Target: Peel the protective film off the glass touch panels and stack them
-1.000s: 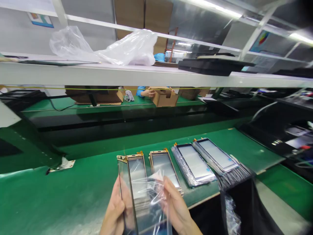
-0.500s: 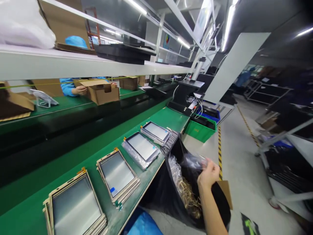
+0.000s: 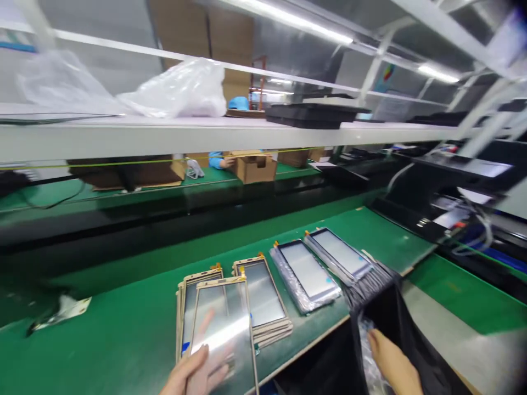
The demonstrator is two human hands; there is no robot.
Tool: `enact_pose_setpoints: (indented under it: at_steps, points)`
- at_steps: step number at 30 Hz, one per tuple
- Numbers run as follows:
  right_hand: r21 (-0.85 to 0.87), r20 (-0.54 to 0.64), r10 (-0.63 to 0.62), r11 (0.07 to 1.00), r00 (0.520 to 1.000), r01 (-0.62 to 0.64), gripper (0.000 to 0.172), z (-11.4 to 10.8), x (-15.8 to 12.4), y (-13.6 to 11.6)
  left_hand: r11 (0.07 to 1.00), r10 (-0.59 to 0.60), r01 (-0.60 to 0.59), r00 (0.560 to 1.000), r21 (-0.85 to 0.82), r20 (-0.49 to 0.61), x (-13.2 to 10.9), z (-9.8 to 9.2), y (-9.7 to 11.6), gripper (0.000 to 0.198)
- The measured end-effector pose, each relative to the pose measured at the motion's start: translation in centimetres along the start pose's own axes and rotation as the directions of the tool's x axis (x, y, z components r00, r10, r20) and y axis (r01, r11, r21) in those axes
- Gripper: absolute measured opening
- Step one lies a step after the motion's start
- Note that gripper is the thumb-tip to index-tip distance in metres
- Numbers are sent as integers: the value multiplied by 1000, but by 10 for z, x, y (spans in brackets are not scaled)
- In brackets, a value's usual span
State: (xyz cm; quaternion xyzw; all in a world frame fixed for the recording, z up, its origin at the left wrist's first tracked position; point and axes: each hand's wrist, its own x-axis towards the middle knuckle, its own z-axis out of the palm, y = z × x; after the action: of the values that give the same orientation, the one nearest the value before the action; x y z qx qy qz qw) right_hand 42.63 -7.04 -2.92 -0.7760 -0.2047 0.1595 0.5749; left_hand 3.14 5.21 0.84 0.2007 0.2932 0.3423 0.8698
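Note:
My left hand (image 3: 191, 370) holds a framed glass panel (image 3: 224, 334) by its lower left side, with fingers showing through the glass. Behind that panel lies a stack of beige-framed panels (image 3: 181, 315), and another such stack (image 3: 263, 291) is just to its right. Two stacks of dark-framed panels in clear wrap (image 3: 308, 271) (image 3: 340, 255) lie further right. My right hand (image 3: 391, 359) is at the mouth of a black bag (image 3: 415, 323), beside crumpled clear plastic (image 3: 370, 351); its fingertips are partly hidden, and whether it grips the plastic is unclear.
A white shelf (image 3: 164, 140) crosses above the green bench (image 3: 115, 329), bearing plastic bags and a black tray (image 3: 313, 115). Across the bench a person's hand (image 3: 227, 162) touches a cardboard box (image 3: 255, 167). Black equipment (image 3: 411, 219) stands at the right; a green bin (image 3: 465, 285) is below it.
The view has swung left. My left hand has come into view with a panel in it. My right hand, earlier raised over the bag with clear film, is now lower at the bag's opening.

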Motion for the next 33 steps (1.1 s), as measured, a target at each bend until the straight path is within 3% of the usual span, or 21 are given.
enact_pose_setpoints:
  at_steps: [2,3,4,5,6,8,10,12,14,16,21,23,25,27,28,31,33]
  points:
    - [-46,38,-68,996,997,70,21,14,-4,-10,999,-24,23,999,35,25,-4,4,-1,73]
    - [-3,116,-99,995,988,100,24,28,-12,-18,997,-40,38,999,69,36,-7,7,0,76]
    - [89,242,-116,991,963,97,30,46,-23,-28,993,-53,48,997,108,47,-11,8,2,78]
    - [198,415,-117,980,902,35,35,67,-37,-40,987,-66,56,996,150,60,-15,10,3,78]
    - [286,577,-114,956,808,-69,41,88,-50,-52,980,-73,58,995,190,72,-19,10,4,76]
    - [280,827,-77,916,557,-289,49,128,-73,-78,963,-69,41,993,267,96,-27,9,6,69]
    - [184,940,-44,900,337,-396,56,154,-86,-101,945,-55,18,993,327,107,-35,4,7,62]
    - [113,978,-37,921,206,-374,60,164,-90,-120,936,-43,2,993,352,108,-41,0,9,58]
    - [102,986,-60,955,158,-278,59,164,-91,-131,937,-24,-16,994,348,111,-46,-4,10,57]
    - [131,980,-101,976,169,-175,55,160,-94,-135,943,-14,-24,994,333,111,-48,-5,12,56]
    - [172,931,-173,985,322,30,45,158,-103,-125,934,-10,-48,987,354,162,-49,-11,15,58]
    - [142,919,-210,966,332,216,43,159,-102,-122,905,1,-83,981,417,194,-51,-14,19,59]
    - [118,907,-291,870,305,480,37,160,-100,-128,865,-9,-88,982,495,191,-55,-15,25,57]
    - [156,873,-424,708,239,689,25,161,-99,-142,818,-33,-61,988,572,154,-61,-13,32,51]
    - [202,854,-487,634,183,746,21,163,-101,-151,793,-48,-42,990,608,131,-65,-11,35,48]
    - [380,815,-578,463,-53,801,17,169,-111,-182,707,-90,22,994,707,59,-72,-3,42,45]
    - [434,812,-558,380,-172,817,17,173,-117,-197,662,-106,48,994,748,30,-75,1,45,46]
